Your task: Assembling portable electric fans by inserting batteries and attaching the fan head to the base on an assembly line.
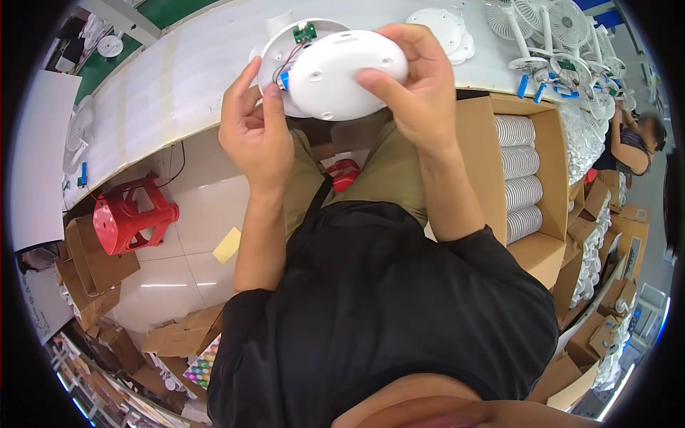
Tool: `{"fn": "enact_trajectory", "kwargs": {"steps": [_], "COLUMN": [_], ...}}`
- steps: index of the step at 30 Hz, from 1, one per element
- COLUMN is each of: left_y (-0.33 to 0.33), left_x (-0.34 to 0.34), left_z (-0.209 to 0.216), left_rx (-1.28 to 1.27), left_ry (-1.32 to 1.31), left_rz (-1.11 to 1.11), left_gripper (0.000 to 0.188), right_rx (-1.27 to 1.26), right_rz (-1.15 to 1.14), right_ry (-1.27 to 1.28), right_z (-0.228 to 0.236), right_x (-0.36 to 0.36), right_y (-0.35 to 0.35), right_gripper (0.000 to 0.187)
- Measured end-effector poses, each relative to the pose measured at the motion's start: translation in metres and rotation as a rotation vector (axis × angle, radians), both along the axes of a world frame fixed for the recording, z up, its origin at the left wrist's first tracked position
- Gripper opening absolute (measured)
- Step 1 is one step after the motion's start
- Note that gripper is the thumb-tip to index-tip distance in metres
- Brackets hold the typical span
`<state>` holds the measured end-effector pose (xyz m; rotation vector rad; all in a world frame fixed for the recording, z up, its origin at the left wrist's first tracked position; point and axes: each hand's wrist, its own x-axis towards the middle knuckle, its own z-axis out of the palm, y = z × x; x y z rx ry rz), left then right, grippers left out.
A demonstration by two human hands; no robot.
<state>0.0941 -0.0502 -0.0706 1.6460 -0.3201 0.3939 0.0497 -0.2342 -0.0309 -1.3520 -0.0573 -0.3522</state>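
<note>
My right hand (pixel 426 93) grips a smooth white round cover (pixel 335 85), its thumb lying across the face and its fingers around the far edge. Behind that cover, partly hidden, is a white round fan base (pixel 270 60). A small green circuit board (pixel 305 32) shows at the base's far rim, with thin red and dark wires (pixel 291 55) running down from it. Between base and cover a blue battery (pixel 285 80) peeks out by my left thumb. My left hand (pixel 257 139) closes on the left rim of the fan base, fingers behind and thumb in front.
On the white worktable (pixel 185 71), more white round covers (pixel 437 32) and several white fans (pixel 546 25) lie to the right. An open carton (pixel 479 164) of stacked white discs stands by my right arm. A red stool (pixel 132 214) is at left; another person (pixel 633 146) sits far right.
</note>
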Motion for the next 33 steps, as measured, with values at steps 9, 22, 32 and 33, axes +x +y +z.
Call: {"fn": "enact_trajectory", "kwargs": {"steps": [9,22,32,33], "left_y": [0.007,0.017,0.023,0.023], "left_x": [-0.002,-0.023,-0.025,-0.026], "left_z": [-0.011,-0.009,-0.013,-0.012], "left_rx": [-0.098,-0.037,-0.055,-0.054], "left_ry": [-0.004,0.131,0.133,0.125], "left_rz": [-0.035,-0.083,-0.122,-0.122], "left_gripper": [0.038,0.056,0.058,0.057], "right_rx": [-0.043,-0.213,-0.168,-0.156], "right_rz": [0.005,-0.142,-0.036,-0.005], "right_ry": [-0.011,-0.219,-0.131,-0.087], "right_z": [-0.006,-0.034,-0.027,-0.023], "right_x": [0.033,0.027,0.022,0.02], "right_y": [0.029,0.049,0.043,0.041], "right_gripper": [0.045,0.047,0.052,0.052]}}
